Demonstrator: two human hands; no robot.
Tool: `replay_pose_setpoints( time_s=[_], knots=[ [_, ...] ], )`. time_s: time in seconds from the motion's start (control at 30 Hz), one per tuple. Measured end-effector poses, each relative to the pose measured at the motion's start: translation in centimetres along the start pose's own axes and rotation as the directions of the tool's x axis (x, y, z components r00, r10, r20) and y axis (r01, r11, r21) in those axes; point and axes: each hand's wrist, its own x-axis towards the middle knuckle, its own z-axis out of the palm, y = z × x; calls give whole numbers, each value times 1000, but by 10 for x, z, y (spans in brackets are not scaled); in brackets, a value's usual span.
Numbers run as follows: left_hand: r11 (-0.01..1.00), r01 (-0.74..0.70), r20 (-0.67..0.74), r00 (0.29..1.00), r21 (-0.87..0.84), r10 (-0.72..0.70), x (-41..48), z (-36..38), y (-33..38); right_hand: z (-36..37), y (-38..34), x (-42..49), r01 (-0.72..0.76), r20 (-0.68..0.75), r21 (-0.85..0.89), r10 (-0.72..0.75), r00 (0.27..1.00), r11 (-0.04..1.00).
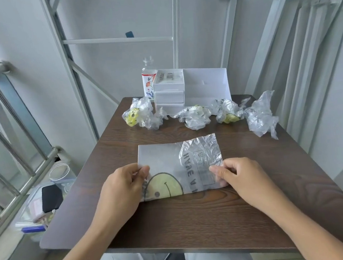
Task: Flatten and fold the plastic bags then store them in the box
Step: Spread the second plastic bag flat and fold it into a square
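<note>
Midway, left hand (119, 189) and right hand (240, 177) pinch a flattened bag (169, 161) on the worktop (196, 221); crumpled bags (194, 117) await the box (204, 89).

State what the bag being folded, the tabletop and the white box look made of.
Bag: thin translucent plastic film, glossy crinkles, print showing through.
Tabletop: dark wood-grain, probably laminate, matte.
White box: smooth matte white, plastic or card; cannot tell.

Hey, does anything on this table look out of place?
Crumpled bags lie loose before the box, not yet flattened. The bag pinched by left hand and right hand is wrinkled at its right end.
</note>
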Motion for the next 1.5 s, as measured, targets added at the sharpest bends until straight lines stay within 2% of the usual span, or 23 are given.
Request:
replay_pose_setpoints(
  time_s=[0.13,0.3,0.43,0.6,0.67,0.8,0.83,1.03,1.33,1.5],
  knots=[
    [993,21,-74,997,114,-13,-3,5,5,14,1,-2,-8,-120,-25,5,993,1000],
    [984,113,-148,985,136,-93,-2,10,11,22,-3,-2,-35,-190,-79,20,982,996],
    [965,178,-193,971,192,-141,-1,14,14,23,-7,-1,-69,-189,-175,35,981,982],
    [938,222,-167,969,266,-182,2,13,20,17,-11,5,-92,-157,-189,63,986,978],
    [951,210,-164,971,228,-175,1,11,20,17,-10,7,-90,-160,-200,58,985,976],
    [983,152,-134,977,-100,-164,-11,1,26,19,-7,7,-78,-180,-184,45,983,980],
    [981,140,-135,978,-133,-158,-14,0,26,20,-6,7,-79,-188,-182,44,981,980],
    [988,134,-207,971,71,-116,-21,11,21,27,-12,5,-82,-256,-247,17,967,966],
    [980,153,-207,970,124,-126,-20,15,21,26,-15,0,59,-296,-18,-61,953,998],
    [972,176,-209,968,153,-142,-20,16,23,32,-10,4,62,-235,-136,-93,967,989]
  ],
)
